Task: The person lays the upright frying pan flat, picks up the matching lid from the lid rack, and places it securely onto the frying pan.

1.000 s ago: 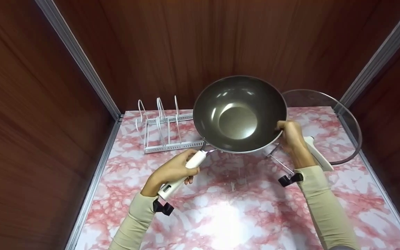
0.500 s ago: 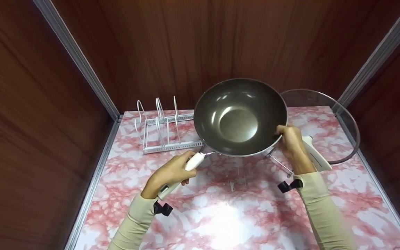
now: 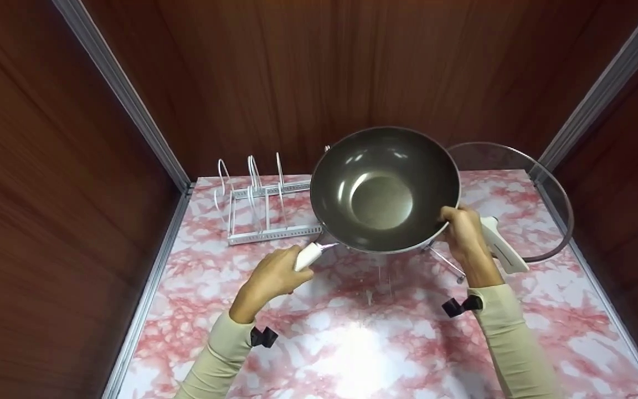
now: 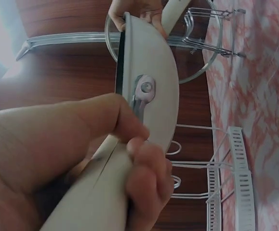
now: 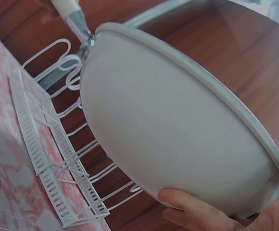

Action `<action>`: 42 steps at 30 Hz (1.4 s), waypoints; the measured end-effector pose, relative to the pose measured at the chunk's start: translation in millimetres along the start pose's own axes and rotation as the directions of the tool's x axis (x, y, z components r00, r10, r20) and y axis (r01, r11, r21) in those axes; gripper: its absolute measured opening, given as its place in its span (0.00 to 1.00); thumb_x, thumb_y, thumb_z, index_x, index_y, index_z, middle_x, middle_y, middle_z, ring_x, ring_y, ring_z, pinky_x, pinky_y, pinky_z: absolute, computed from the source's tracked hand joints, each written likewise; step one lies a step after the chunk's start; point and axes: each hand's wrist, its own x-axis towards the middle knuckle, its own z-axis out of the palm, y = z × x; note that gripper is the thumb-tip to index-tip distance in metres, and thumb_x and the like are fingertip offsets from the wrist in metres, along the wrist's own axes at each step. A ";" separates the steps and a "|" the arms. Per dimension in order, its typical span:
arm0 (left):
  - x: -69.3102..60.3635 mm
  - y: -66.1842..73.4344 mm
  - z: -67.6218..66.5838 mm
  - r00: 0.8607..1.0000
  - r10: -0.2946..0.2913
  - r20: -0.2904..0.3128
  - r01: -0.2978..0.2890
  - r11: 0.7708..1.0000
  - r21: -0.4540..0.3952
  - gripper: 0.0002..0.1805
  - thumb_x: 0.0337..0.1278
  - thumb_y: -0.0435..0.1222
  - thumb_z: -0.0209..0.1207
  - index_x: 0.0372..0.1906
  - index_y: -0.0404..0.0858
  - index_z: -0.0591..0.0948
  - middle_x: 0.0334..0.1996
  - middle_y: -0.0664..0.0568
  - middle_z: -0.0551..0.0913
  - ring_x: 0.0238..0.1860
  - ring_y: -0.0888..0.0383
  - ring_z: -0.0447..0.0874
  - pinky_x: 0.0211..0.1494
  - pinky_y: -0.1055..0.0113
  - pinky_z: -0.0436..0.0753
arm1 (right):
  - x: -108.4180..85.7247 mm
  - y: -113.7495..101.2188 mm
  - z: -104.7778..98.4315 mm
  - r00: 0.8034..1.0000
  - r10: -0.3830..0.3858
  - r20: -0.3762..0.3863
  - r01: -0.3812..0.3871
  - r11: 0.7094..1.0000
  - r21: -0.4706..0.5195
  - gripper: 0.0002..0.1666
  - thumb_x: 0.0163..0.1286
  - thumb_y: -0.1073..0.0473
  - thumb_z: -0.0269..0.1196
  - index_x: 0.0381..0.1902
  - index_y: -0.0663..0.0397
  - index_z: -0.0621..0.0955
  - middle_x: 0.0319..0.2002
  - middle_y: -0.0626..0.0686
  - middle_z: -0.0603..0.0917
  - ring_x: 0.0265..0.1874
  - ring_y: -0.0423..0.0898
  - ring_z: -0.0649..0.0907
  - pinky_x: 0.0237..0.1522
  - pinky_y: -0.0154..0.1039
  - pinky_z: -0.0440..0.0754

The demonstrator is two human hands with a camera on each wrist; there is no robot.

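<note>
– Fingers (image 3: 448, 214): specify their state, head view.

– Left hand (image 3: 272, 275): fingers curled around the cream handle (image 3: 308, 256) of the wok (image 3: 382, 191). Right hand (image 3: 464, 230): grips the wok's rim at the right side, with part of the hand over the inner surface.

– Wok position?

– Held tilted above the marbled table (image 3: 180, 299), dark interior toward the camera. It overlaps the right part of the white rack (image 3: 274, 234). The glass lid (image 3: 571, 216) stands to the right, partly behind the wok and right hand. A wire stand (image 3: 460, 279) shows below the wok, beside the right wrist.

– Left wrist view?

– Thumb and fingers close around the handle. The wok's pale outer wall is seen side-on, well apart from the table; a metal bracket (image 4: 145, 89) joins the handle to it. The right hand is at the far rim, in front of the lid.

– Right wrist view?

– Fingertips press the wok's outer wall; the rest of the right hand is cut off by the frame edge. The rack lies beyond the wok. Contact between wok and rack cannot be determined here.
</note>
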 end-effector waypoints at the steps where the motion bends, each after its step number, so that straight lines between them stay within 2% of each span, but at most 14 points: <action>1: -0.2 0.0 1.4 1.000 -0.001 -0.024 0.002 0.999 0.038 0.14 0.57 0.40 0.63 0.44 0.36 0.80 0.26 0.51 0.80 0.20 0.59 0.76 0.22 0.68 0.71 | -1.1 0.8 -0.1 1.000 0.000 0.001 0.000 1.000 0.004 0.12 0.60 0.73 0.49 0.39 0.59 0.74 0.24 0.48 0.80 0.25 0.43 0.86 0.28 0.41 0.91; 5: -0.8 -0.7 7.1 0.992 0.013 -0.128 0.005 0.990 0.140 0.11 0.53 0.41 0.65 0.35 0.38 0.79 0.22 0.54 0.75 0.21 0.56 0.70 0.22 0.63 0.67 | -5.7 4.3 -0.3 1.000 -0.005 -0.002 0.005 1.000 0.015 0.11 0.61 0.74 0.48 0.40 0.59 0.72 0.26 0.48 0.80 0.25 0.43 0.86 0.28 0.41 0.91; 10: -0.7 -3.2 13.2 0.974 0.006 -0.226 0.042 0.977 0.208 0.11 0.51 0.42 0.68 0.28 0.39 0.79 0.19 0.54 0.74 0.20 0.55 0.71 0.22 0.60 0.69 | -12.3 8.3 1.1 0.999 -0.035 -0.004 0.035 0.999 0.023 0.12 0.62 0.75 0.48 0.41 0.61 0.72 0.27 0.49 0.80 0.27 0.44 0.86 0.30 0.42 0.92; 14: -1.6 -5.9 16.5 0.959 0.018 -0.284 0.052 0.970 0.237 0.11 0.51 0.41 0.68 0.25 0.41 0.79 0.18 0.54 0.75 0.19 0.55 0.71 0.21 0.59 0.70 | -18.8 10.8 1.5 0.999 -0.039 -0.004 0.040 0.999 0.012 0.13 0.61 0.76 0.48 0.41 0.60 0.73 0.29 0.49 0.79 0.28 0.44 0.85 0.31 0.41 0.92; 19: -4.7 -9.6 19.7 0.940 0.049 -0.336 0.048 0.961 0.272 0.13 0.53 0.41 0.70 0.23 0.42 0.78 0.16 0.54 0.73 0.18 0.55 0.71 0.20 0.59 0.70 | -26.2 14.5 0.5 1.000 -0.021 0.014 0.021 1.000 -0.005 0.20 0.62 0.75 0.47 0.50 0.59 0.73 0.33 0.48 0.79 0.30 0.43 0.84 0.33 0.40 0.92; 23: -6.4 -14.5 20.6 0.923 0.088 -0.374 0.030 0.954 0.299 0.15 0.52 0.41 0.71 0.21 0.44 0.77 0.16 0.55 0.71 0.17 0.56 0.69 0.19 0.58 0.72 | -28.7 17.8 0.7 1.000 -0.022 0.018 0.023 0.999 -0.028 0.21 0.62 0.75 0.47 0.52 0.61 0.72 0.32 0.49 0.78 0.32 0.43 0.83 0.34 0.39 0.91; 27: -7.1 -18.5 20.6 0.914 0.105 -0.392 0.027 0.948 0.316 0.14 0.52 0.41 0.72 0.21 0.44 0.77 0.16 0.54 0.73 0.17 0.55 0.70 0.19 0.56 0.74 | -31.2 21.3 0.3 1.000 -0.014 0.026 0.015 0.999 -0.044 0.21 0.63 0.75 0.47 0.53 0.62 0.71 0.33 0.49 0.78 0.32 0.43 0.83 0.36 0.39 0.91; 30: -8.0 -19.1 20.9 0.917 0.105 -0.385 0.026 0.947 0.320 0.14 0.53 0.41 0.72 0.22 0.44 0.78 0.16 0.54 0.74 0.17 0.56 0.70 0.19 0.57 0.73 | -34.6 22.7 -2.0 0.998 -0.003 0.056 0.005 0.999 -0.032 0.24 0.64 0.76 0.46 0.57 0.60 0.70 0.37 0.49 0.78 0.35 0.42 0.83 0.39 0.39 0.90; 36: -11.2 -19.4 20.9 0.917 0.112 -0.382 0.012 0.952 0.306 0.10 0.51 0.39 0.72 0.24 0.43 0.81 0.16 0.53 0.75 0.17 0.56 0.70 0.19 0.58 0.72 | -40.2 22.5 -6.2 0.993 0.055 0.105 -0.051 0.998 -0.035 0.24 0.65 0.76 0.46 0.58 0.57 0.67 0.40 0.48 0.77 0.38 0.41 0.82 0.44 0.36 0.88; 42: -13.9 -22.1 22.0 0.919 0.108 -0.378 0.008 0.957 0.291 0.10 0.49 0.36 0.71 0.23 0.43 0.79 0.16 0.54 0.75 0.18 0.57 0.69 0.19 0.60 0.71 | -41.3 22.3 -7.6 0.977 0.121 0.177 -0.114 0.992 -0.048 0.30 0.66 0.76 0.43 0.65 0.52 0.61 0.42 0.49 0.76 0.40 0.42 0.82 0.50 0.39 0.87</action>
